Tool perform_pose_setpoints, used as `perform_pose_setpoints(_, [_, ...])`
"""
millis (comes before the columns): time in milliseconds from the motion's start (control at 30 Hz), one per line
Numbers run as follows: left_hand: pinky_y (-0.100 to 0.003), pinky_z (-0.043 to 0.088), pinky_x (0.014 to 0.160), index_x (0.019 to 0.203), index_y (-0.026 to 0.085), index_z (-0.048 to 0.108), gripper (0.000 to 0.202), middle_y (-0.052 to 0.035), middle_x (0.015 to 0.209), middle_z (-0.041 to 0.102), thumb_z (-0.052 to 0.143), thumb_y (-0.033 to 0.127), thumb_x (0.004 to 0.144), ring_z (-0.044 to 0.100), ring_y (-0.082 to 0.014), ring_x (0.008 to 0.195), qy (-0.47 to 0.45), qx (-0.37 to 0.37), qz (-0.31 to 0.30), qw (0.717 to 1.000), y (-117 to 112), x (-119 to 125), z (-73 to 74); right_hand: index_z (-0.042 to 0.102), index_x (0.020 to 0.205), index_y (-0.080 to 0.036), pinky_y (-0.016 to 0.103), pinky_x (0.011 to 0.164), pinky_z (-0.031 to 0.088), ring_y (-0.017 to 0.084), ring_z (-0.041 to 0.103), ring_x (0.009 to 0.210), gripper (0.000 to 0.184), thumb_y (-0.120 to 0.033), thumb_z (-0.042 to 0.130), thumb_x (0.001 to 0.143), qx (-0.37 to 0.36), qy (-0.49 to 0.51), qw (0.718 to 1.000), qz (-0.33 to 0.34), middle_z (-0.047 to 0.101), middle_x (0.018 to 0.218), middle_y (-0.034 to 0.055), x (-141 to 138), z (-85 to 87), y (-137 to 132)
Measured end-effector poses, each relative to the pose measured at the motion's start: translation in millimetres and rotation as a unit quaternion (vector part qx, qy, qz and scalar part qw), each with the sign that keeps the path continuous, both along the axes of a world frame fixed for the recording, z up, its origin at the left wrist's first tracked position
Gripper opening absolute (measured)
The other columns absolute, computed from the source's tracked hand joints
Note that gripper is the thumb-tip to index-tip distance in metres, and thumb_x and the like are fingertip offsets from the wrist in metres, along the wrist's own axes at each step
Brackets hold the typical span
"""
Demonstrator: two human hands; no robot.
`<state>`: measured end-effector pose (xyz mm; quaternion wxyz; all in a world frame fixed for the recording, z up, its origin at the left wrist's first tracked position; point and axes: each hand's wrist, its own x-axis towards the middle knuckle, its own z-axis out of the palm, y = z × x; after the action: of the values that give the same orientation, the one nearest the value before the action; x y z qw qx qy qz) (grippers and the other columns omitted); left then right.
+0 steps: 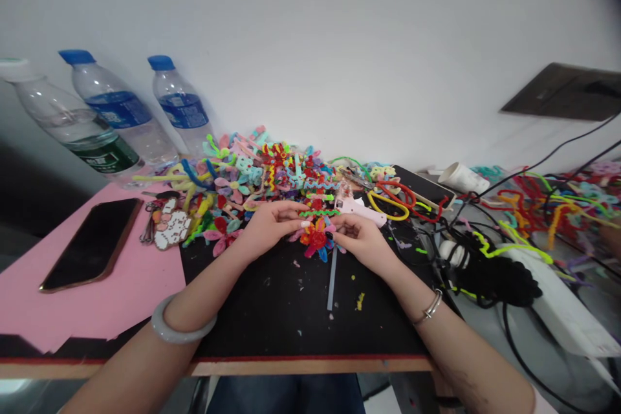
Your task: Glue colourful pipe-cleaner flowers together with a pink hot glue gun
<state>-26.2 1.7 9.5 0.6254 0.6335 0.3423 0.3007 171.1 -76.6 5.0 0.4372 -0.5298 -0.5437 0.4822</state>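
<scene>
A pipe-cleaner flower (pixel 317 240), with a red centre and orange, pink and blue petals, is between my two hands over the black mat. My left hand (pixel 272 226) has thumb and fingers closed at its left side. My right hand (pixel 361 240) is closed at its right petals. A wavy green pipe-cleaner strip (pixel 320 213) spans from fingertips to fingertips just beyond the flower; how it is joined to it, I cannot tell. Below the right fingers lies a grey glue stick (pixel 332 281). A pale pink glue gun (pixel 359 209) rests just behind my right hand.
Colourful pipe-cleaner pieces (pixel 242 171) are heaped against the wall. Scissors (pixel 391 200) and a dark phone (pixel 424 187) lie right of them. Bottles (pixel 182 110), pink paper (pixel 150 278), another phone (pixel 92 246) and keys (pixel 169 225) are left. Cables and a white power strip (pixel 563 304) stand right.
</scene>
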Motion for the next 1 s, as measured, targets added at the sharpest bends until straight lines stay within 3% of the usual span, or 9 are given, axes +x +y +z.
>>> perform_pose_setpoints(233, [-0.023, 0.044, 0.053, 0.098, 0.012, 0.064, 0.034, -0.0007, 0.064, 0.065, 0.070, 0.025, 0.066, 0.054, -0.0094, 0.049, -0.027, -0.013, 0.001, 1.000, -3.1, 2.2, 2.6, 0.061, 0.092, -0.017, 0.016, 0.040, 0.039, 0.006, 0.048, 0.051, 0.024, -0.026, 0.068, 0.070, -0.027, 0.118, 0.992, 0.046, 0.059, 0.070, -0.0015, -0.7, 3.5, -0.5])
perform_pose_setpoints(467, [-0.023, 0.044, 0.054, 0.100, 0.013, 0.062, 0.035, -0.0026, 0.069, 0.065, 0.070, 0.027, 0.068, 0.056, -0.0100, 0.054, -0.015, -0.033, -0.033, 0.999, -4.5, 1.7, 0.8, 0.061, 0.085, -0.015, 0.016, 0.037, 0.040, 0.006, 0.048, 0.049, 0.024, -0.030, 0.071, 0.068, -0.039, 0.115, 0.992, 0.044, 0.059, 0.069, -0.0009, -0.9, 4.9, -2.5])
perform_pose_setpoints(633, [-0.021, 0.043, 0.053, 0.097, 0.014, 0.064, 0.033, -0.0003, 0.064, 0.062, 0.069, 0.030, 0.069, 0.053, -0.0087, 0.054, -0.007, -0.017, -0.028, 0.999, -3.0, -0.9, 1.4, 0.058, 0.083, -0.014, 0.017, 0.031, 0.031, 0.007, 0.048, 0.038, 0.035, -0.048, 0.053, 0.081, -0.033, 0.142, 0.989, 0.008, 0.056, 0.056, -0.0008, 1.3, 3.2, -1.0])
perform_pose_setpoints(733, [-0.023, 0.045, 0.056, 0.097, 0.014, 0.064, 0.034, -0.0020, 0.069, 0.064, 0.070, 0.031, 0.067, 0.055, -0.0099, 0.058, -0.005, -0.036, -0.043, 0.998, -4.1, -1.5, 3.4, 0.057, 0.090, -0.016, 0.016, 0.032, 0.031, 0.006, 0.045, 0.039, 0.033, -0.047, 0.055, 0.080, -0.037, 0.162, 0.986, -0.026, 0.055, 0.056, -0.0027, 1.7, 3.3, -0.7])
perform_pose_setpoints(833, [-0.023, 0.045, 0.057, 0.094, 0.015, 0.066, 0.030, -0.0017, 0.067, 0.064, 0.070, 0.028, 0.067, 0.056, -0.0099, 0.058, 0.002, -0.049, -0.081, 0.995, -6.2, -1.5, 6.1, 0.058, 0.096, -0.017, 0.017, 0.033, 0.030, 0.004, 0.038, 0.037, 0.032, -0.043, 0.061, 0.077, -0.046, 0.156, 0.987, -0.004, 0.051, 0.053, -0.0057, 0.0, 3.9, -2.3])
perform_pose_setpoints(1000, [-0.021, 0.041, 0.053, 0.091, 0.015, 0.067, 0.026, -0.0008, 0.062, 0.063, 0.069, 0.025, 0.067, 0.053, -0.0091, 0.053, 0.022, -0.043, -0.109, 0.993, -7.9, -0.7, 8.2, 0.059, 0.075, -0.015, 0.018, 0.034, 0.027, 0.004, 0.037, 0.038, 0.025, -0.039, 0.067, 0.072, -0.040, 0.133, 0.990, -0.006, 0.049, 0.053, -0.0054, -0.1, 0.6, -3.8])
